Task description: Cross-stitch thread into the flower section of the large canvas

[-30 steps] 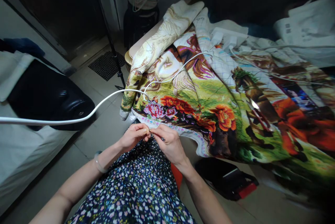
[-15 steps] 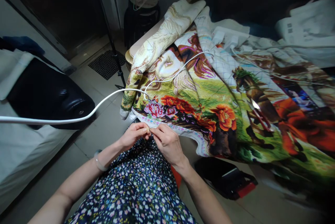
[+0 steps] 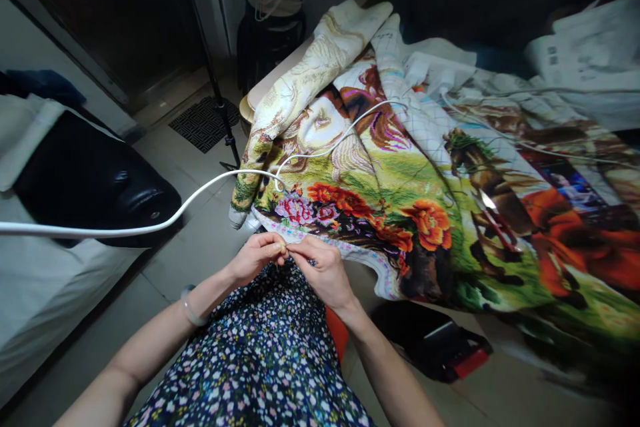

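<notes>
Above my lap, my left hand (image 3: 261,258) and my right hand (image 3: 323,268) meet fingertip to fingertip, both pinched closed. What lies between the fingers is too small to make out; a thin, yellowish strand seems to hang just below the left fingertips. A pale bangle (image 3: 189,306) circles my left wrist. Right beyond my hands spreads a large cross-stitch cloth (image 3: 345,204) with flowers, horses and grass on it, its far left part rolled up. A white cable (image 3: 200,190) crosses from the left and runs over the cloth.
On the cloth at right lie scissors (image 3: 500,220) and a phone with a lit screen (image 3: 575,184). White chargers (image 3: 435,67) sit toward the back. A black seat (image 3: 90,174) is at left, a tripod leg (image 3: 215,87) behind it. A black-and-red object (image 3: 433,340) rests on the floor.
My right hand has shifted slightly and turned a little at the fingertips. My left hand stays nearly in place, and the cloth has not moved.
</notes>
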{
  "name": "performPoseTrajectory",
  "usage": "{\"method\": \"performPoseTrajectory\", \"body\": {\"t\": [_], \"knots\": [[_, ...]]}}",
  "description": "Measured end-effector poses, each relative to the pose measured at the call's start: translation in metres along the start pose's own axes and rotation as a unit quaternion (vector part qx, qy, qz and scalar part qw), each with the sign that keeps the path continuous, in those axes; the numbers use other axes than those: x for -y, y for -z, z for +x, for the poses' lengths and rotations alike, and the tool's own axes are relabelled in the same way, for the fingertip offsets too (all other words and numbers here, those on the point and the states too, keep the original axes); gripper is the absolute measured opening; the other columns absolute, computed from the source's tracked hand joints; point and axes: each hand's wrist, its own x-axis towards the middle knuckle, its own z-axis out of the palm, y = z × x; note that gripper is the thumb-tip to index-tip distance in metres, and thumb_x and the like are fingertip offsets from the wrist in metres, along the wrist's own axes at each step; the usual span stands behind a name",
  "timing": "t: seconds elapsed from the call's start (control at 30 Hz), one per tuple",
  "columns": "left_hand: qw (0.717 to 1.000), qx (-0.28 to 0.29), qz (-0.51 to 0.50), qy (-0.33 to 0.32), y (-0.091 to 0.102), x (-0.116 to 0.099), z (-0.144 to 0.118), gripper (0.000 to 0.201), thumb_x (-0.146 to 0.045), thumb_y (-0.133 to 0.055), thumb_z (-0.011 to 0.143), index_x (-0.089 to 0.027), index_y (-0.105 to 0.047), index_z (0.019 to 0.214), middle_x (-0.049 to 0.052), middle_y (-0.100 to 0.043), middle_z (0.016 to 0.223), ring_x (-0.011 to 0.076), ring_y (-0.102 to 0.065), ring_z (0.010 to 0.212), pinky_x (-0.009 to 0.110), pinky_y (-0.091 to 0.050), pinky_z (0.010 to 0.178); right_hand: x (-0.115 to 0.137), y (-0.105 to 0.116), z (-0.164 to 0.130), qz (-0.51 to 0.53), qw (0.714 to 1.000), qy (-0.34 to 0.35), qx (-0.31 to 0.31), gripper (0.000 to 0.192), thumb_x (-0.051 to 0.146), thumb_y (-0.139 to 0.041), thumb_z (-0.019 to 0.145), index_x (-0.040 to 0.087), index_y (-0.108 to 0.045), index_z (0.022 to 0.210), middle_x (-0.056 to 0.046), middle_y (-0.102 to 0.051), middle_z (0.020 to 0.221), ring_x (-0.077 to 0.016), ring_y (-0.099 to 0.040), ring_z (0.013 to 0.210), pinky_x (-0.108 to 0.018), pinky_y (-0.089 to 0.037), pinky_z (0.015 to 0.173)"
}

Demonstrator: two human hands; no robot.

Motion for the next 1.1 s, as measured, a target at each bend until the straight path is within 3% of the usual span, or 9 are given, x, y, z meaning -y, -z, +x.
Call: {"method": "performPoseTrajectory", "body": {"t": [0.47, 0.77, 0.9, 1.1], "knots": [[1.000, -0.002, -0.001, -0.008, -0.002, -0.001, 0.000, 0.024, -0.034, -0.070, 0.076, -0.012, -0.063, 0.074, 0.003, -0.059, 0.072, 0.0110, -0.052, 0.064, 0.025, -0.038, 0.065, 0.004, -0.004, 0.000, -0.001, 0.999, -0.014, -0.039, 0.022, 0.014, -0.054, 0.086, 0.017, -0.075, 0.089, -0.005, -0.063, 0.073, -0.0158, -0.056, 0.067, -0.027, -0.044, 0.063], [1.000, -0.006, 0.003, -0.013, -0.004, -0.003, -0.001, 0.025, -0.035, -0.070, 0.077, -0.011, -0.063, 0.073, 0.003, -0.058, 0.071, 0.0105, -0.051, 0.063, 0.024, -0.038, 0.064, -0.001, -0.003, 0.006, 0.183, 0.972, -0.149, -0.017, 0.013, 0.022, -0.062, 0.080, 0.018, -0.074, 0.078, -0.004, -0.071, 0.077, -0.0160, -0.061, 0.069, -0.027, -0.046, 0.065], [1.000, -0.007, 0.004, -0.008, -0.003, -0.002, -0.001, 0.026, -0.036, -0.070, 0.076, -0.012, -0.063, 0.073, 0.003, -0.058, 0.071, 0.0104, -0.051, 0.063, 0.024, -0.037, 0.064, -0.002, -0.004, 0.007, 0.215, 0.961, -0.173, -0.014, 0.012, 0.025, -0.064, 0.078, 0.017, -0.073, 0.078, -0.004, -0.071, 0.078, -0.0163, -0.061, 0.071, -0.028, -0.046, 0.069], [1.000, -0.010, -0.002, -0.001, -0.004, -0.003, 0.000, 0.024, -0.034, -0.069, 0.077, -0.011, -0.062, 0.073, 0.003, -0.058, 0.071, 0.0102, -0.051, 0.063, 0.024, -0.037, 0.063, -0.005, -0.004, 0.010, 0.299, 0.929, -0.218, -0.021, 0.013, 0.030, -0.068, 0.074, 0.017, -0.068, 0.076, 0.000, -0.064, 0.066, -0.0133, -0.056, 0.061, -0.025, -0.045, 0.060]]}}
